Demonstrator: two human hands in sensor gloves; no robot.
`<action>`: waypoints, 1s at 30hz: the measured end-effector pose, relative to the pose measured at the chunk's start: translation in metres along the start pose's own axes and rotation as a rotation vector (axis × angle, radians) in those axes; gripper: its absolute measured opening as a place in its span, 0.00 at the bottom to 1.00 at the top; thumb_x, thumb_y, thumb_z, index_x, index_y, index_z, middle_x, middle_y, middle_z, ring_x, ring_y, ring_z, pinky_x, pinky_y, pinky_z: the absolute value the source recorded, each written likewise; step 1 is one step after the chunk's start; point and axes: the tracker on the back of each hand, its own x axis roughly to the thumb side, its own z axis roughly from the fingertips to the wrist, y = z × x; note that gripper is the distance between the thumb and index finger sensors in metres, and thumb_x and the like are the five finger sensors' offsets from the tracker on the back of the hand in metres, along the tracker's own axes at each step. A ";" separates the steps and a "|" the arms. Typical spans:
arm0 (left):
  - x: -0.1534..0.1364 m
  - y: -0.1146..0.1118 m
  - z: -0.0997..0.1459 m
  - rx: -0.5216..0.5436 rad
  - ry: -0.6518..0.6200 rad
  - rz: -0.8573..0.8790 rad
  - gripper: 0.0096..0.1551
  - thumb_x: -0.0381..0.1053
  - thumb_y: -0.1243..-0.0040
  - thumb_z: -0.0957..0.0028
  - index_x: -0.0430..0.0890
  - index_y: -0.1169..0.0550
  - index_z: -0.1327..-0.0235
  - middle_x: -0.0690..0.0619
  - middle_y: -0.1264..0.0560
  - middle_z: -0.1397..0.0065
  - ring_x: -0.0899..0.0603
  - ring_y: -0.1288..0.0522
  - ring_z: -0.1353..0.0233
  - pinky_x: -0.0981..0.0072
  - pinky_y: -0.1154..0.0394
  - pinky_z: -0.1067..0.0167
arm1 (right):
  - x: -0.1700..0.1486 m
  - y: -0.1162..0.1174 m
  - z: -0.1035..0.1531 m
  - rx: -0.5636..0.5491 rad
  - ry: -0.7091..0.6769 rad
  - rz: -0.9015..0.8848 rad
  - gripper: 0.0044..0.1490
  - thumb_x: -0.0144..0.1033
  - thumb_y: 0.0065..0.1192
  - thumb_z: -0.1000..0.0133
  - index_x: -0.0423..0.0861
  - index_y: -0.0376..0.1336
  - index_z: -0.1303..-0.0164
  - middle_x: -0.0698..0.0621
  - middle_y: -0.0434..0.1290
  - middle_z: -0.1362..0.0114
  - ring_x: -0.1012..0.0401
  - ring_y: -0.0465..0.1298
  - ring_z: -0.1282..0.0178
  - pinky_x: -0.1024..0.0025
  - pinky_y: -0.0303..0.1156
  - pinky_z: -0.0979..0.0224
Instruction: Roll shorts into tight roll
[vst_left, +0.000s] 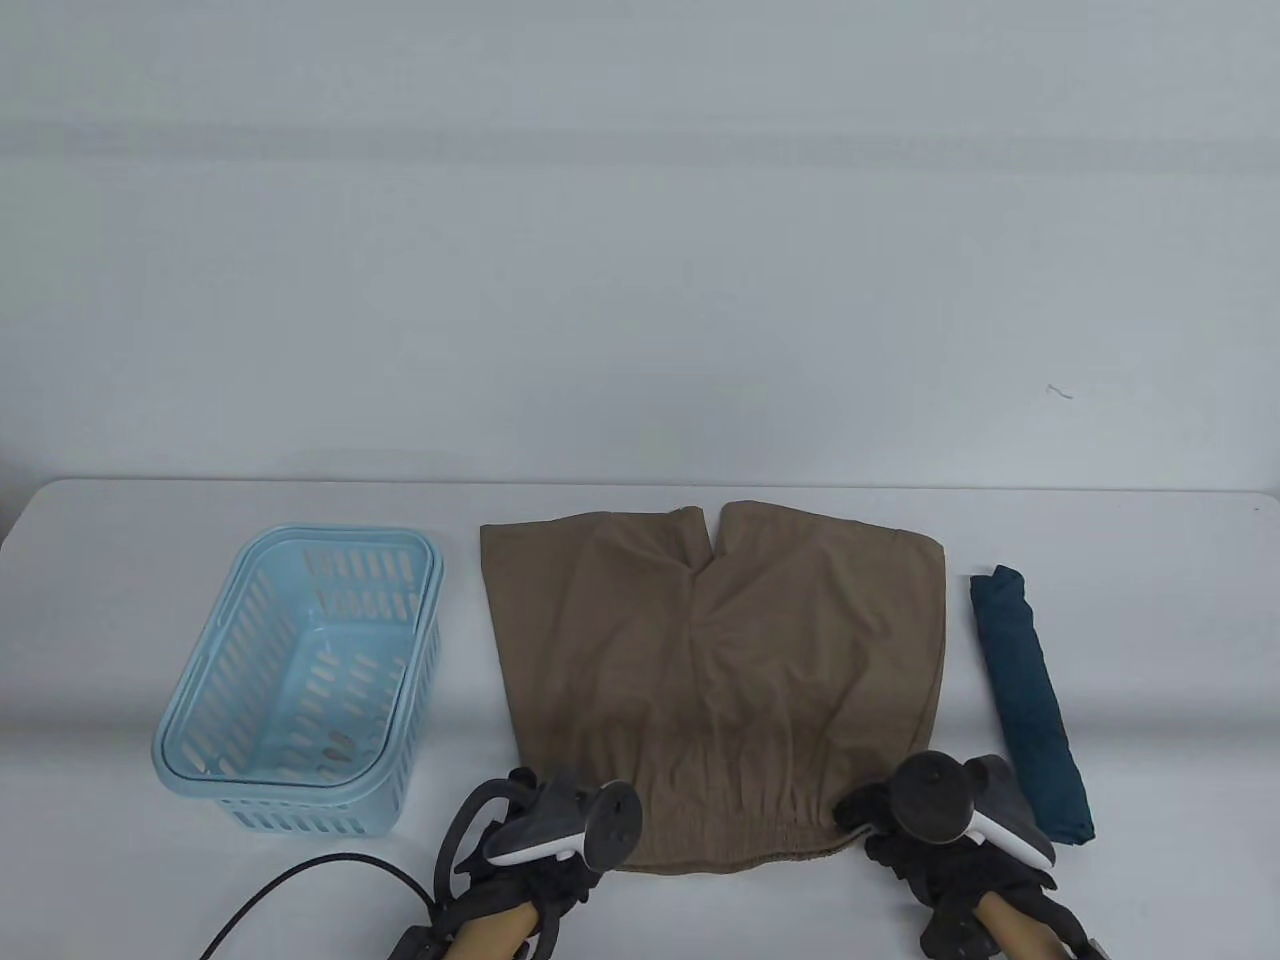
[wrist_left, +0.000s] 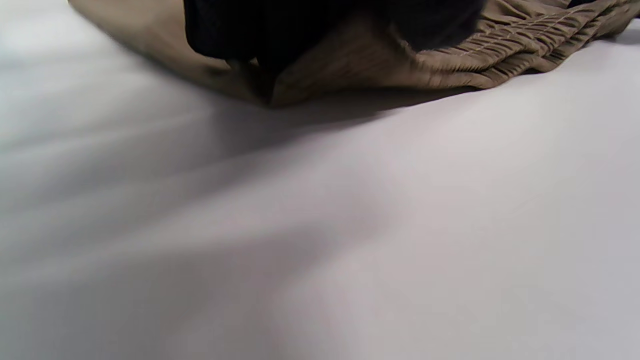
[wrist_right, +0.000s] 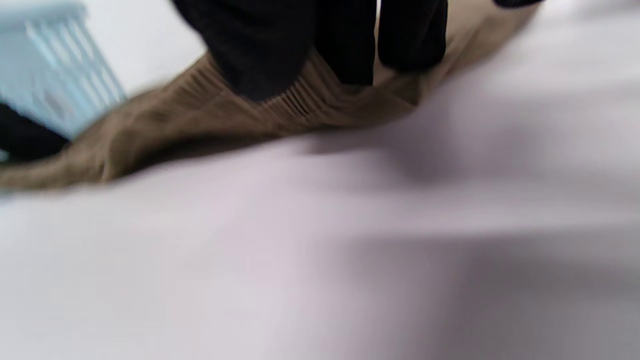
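We see tan shorts (vst_left: 715, 680) flat mid-table, waistband nearest us. Trackers hide fingers from above. Wrist views: left hand (vst_left: 545, 840) pinches waistband's left corner, right hand (vst_left: 935, 830) presses fingers (wrist_right: 260, 55) onto right end; blurred. No writing legible. Blue basket (vst_left: 300, 680) left; dark teal roll (vst_left: 1030, 700) right.
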 end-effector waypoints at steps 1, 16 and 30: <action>-0.001 0.000 0.000 -0.005 -0.002 0.023 0.37 0.59 0.53 0.44 0.44 0.35 0.23 0.39 0.37 0.17 0.28 0.38 0.18 0.30 0.51 0.29 | 0.000 0.002 0.001 0.064 0.008 0.010 0.42 0.42 0.62 0.47 0.51 0.51 0.22 0.50 0.51 0.15 0.45 0.48 0.14 0.28 0.39 0.24; 0.000 0.000 -0.004 0.073 0.011 0.038 0.31 0.55 0.54 0.43 0.43 0.28 0.31 0.38 0.31 0.22 0.27 0.32 0.23 0.28 0.45 0.30 | 0.006 0.006 0.004 0.110 0.025 -0.070 0.40 0.45 0.51 0.42 0.45 0.50 0.20 0.46 0.47 0.14 0.41 0.43 0.15 0.29 0.38 0.24; 0.008 0.003 0.000 0.019 0.017 0.003 0.27 0.56 0.54 0.43 0.44 0.21 0.40 0.39 0.24 0.29 0.29 0.25 0.29 0.30 0.41 0.30 | 0.014 0.005 0.007 0.104 -0.007 -0.084 0.35 0.43 0.51 0.42 0.44 0.58 0.24 0.44 0.55 0.16 0.40 0.51 0.17 0.31 0.44 0.23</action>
